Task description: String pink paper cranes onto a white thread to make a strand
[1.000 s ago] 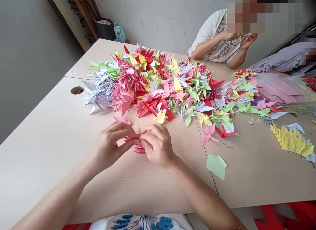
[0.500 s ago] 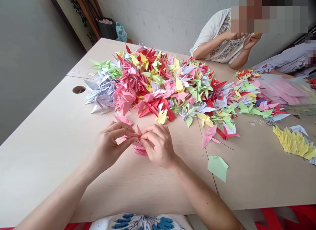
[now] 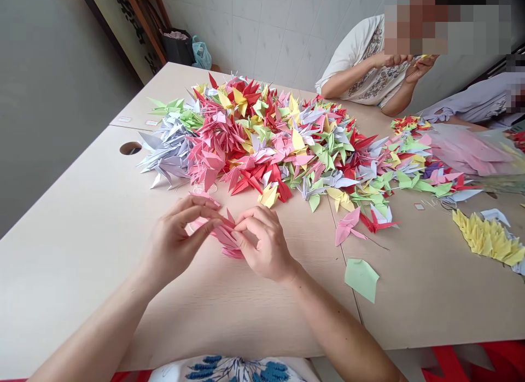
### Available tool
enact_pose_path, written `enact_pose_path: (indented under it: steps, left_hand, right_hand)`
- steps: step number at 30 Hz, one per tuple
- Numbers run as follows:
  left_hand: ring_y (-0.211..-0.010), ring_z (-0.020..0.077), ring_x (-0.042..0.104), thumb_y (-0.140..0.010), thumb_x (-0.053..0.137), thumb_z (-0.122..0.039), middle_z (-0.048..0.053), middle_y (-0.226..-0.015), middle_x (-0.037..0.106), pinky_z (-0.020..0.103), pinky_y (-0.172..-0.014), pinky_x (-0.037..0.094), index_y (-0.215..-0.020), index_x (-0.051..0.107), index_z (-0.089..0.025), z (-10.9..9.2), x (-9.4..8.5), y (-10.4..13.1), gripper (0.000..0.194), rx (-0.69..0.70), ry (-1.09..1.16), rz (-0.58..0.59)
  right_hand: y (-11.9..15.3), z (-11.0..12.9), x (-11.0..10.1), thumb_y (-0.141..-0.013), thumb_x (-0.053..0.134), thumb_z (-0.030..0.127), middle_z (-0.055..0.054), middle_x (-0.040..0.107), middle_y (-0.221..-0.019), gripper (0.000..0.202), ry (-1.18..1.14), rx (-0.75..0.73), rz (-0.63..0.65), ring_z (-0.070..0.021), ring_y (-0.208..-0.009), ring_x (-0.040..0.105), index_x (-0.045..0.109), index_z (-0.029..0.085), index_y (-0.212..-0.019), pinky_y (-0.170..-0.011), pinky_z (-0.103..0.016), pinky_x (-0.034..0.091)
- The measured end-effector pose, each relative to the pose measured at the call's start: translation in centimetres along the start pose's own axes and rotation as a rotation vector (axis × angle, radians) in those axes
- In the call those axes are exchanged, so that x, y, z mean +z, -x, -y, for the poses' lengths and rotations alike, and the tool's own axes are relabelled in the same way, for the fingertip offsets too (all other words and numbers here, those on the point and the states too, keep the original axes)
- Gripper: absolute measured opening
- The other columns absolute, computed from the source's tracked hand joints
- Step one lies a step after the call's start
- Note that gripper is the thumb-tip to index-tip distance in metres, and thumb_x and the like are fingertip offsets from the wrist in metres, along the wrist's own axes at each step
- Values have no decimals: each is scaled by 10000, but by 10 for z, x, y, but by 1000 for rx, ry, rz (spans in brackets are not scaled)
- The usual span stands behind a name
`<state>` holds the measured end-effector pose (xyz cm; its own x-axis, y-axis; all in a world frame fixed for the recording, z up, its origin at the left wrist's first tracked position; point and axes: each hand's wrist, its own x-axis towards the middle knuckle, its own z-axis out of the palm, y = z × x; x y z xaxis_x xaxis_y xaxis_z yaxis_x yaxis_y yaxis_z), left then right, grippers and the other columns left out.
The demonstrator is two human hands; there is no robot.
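Note:
Between my hands, just above the table, are folded pink paper cranes point(image 3: 226, 237), several of them close together. My left hand point(image 3: 176, 237) has thumb and index finger closed at the left side of a pink crane. On the other side, my right hand point(image 3: 262, 239) pinches the pink paper between thumb and fingertips. The fingers partly hide the folds. Another bit of pink paper shows behind my left fingers. Past my hands lies a large pile of paper cranes point(image 3: 250, 141) in red, pink, yellow, green and pale lilac.
A green sheet point(image 3: 362, 279) and a loose pink crane point(image 3: 348, 226) lie to my right. Farther right are a row of yellow folded pieces point(image 3: 488, 237) and a clear plastic bag point(image 3: 471, 149). Across the table point(image 3: 74, 250) a person point(image 3: 361, 64) holds something small and yellow.
My left thumb and fingertips have shifted slightly left, away from my right fingertips, so more of the pink cranes shows between them. My right hand has hardly moved.

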<state>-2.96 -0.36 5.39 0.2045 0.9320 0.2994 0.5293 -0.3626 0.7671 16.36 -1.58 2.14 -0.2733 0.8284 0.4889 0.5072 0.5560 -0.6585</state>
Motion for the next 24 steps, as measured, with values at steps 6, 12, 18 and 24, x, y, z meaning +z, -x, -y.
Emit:
enact_pose_path:
  steps: [6,12,18,24]
  left_hand:
    - [-1021,204,568,-867,621,-298,46,-1008,625,284,-722,427,-844,650,-203,6,-4,-1,102,-111,167,-127]
    - [-795,166,540,-928,508,-319,24,-841,570,286,-678,410,-771,628,-203,0,14,7,229,-48,215,-50]
    - [-835,179,525,-913,524,-332,42,-859,524,291,-741,432,-567,638,-198,2,14,7,388,-73,240,-37]
    - [-974,217,541,-787,687,-344,58,-966,569,322,-868,458,-760,731,-242,10,16,3,115,-127,292,9]
  right_hand:
    - [-1,-4,1,-833,604,187,-42,597,-843,96,-250,182,-40,-176,-864,569,643,180,-745,-844,-333,429]
    - [-1,-2,5,-820,643,210,-17,570,-759,94,-353,313,-68,-150,-775,560,685,187,-739,-748,-285,448]
    - [-2,-1,5,-820,638,207,4,596,-685,121,-418,369,-52,-119,-670,525,660,176,-705,-660,-244,429]
    - [-2,-1,7,-820,630,216,-12,607,-699,113,-426,372,17,-128,-675,553,700,171,-742,-642,-245,433]
